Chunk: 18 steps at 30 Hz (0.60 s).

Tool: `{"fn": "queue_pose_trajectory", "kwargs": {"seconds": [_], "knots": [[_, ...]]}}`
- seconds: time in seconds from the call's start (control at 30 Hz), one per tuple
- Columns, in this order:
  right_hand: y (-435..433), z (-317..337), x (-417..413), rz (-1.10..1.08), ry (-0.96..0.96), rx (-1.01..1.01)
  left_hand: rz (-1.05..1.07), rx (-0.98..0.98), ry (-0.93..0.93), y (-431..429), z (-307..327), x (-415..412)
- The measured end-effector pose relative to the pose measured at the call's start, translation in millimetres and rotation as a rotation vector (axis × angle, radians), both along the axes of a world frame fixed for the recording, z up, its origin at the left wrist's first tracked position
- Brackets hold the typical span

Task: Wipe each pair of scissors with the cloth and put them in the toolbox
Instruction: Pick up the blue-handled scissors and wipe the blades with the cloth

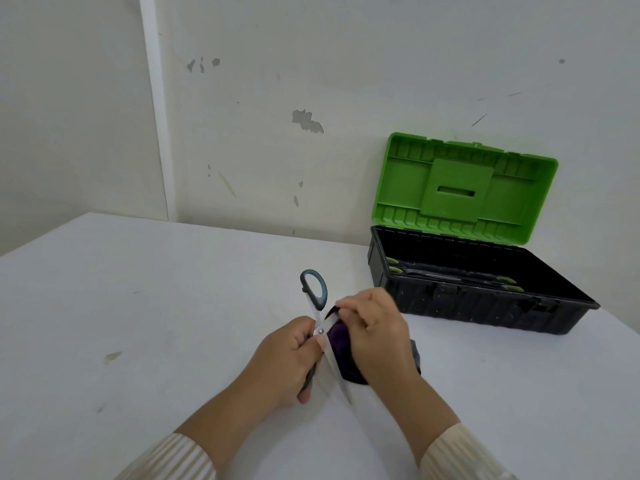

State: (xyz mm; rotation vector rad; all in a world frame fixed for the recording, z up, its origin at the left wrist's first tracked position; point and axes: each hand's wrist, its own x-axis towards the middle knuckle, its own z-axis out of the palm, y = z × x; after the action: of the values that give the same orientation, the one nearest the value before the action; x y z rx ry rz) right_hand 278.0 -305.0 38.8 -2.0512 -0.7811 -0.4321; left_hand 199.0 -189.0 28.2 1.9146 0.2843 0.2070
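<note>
My cream ribbed sleeves [166, 459] sit at the bottom edge, and both hands meet on the white desk [138, 306], in front of the toolbox [485, 315] and to its left. The left hand [287, 358] has its grip clenched on the scissors [320, 330], fingers curled round the lower handle beside the pivot. The blades are spread in a cross and the grey upper handle loop points toward the toolbox side of the desk. The right hand [377, 334] grips the dark purple cloth [341, 344], pinching it over a blade just past the pivot.

I judge this to be the wiping step, mid-stroke on this pair. Next I would draw the cloth along to the tip, close the blades, then carry the pair back and right into the black toolbox. It stands open with its green lid [464, 188] raised against the wall. Green-tipped tools [450, 277] already lie inside; whether they are scissors I cannot tell.

I can read no brand, label or writing anywhere.
</note>
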Motion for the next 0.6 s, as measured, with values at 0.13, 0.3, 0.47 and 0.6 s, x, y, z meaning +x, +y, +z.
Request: {"fn": "queue_pose_trajectory", "kwargs": {"seconds": [0.13, 0.3, 0.47, 0.6], "knots": [[1, 1, -13, 0.088, -0.025, -0.072, -0.012, -0.022, -0.001, 1, -3, 1], [2, 1, -5, 0.031, -0.007, -0.078, -0.004, 0.000, 0.005, 0, -2, 1], [5, -1, -12, 0.112, -0.015, -0.093, -0.008, 0.005, 0.009, 1, -3, 2], [6, 2, -13, 0.061, -0.069, -0.138, -0.024, 0.008, 0.039, 1, -6, 4]]}}
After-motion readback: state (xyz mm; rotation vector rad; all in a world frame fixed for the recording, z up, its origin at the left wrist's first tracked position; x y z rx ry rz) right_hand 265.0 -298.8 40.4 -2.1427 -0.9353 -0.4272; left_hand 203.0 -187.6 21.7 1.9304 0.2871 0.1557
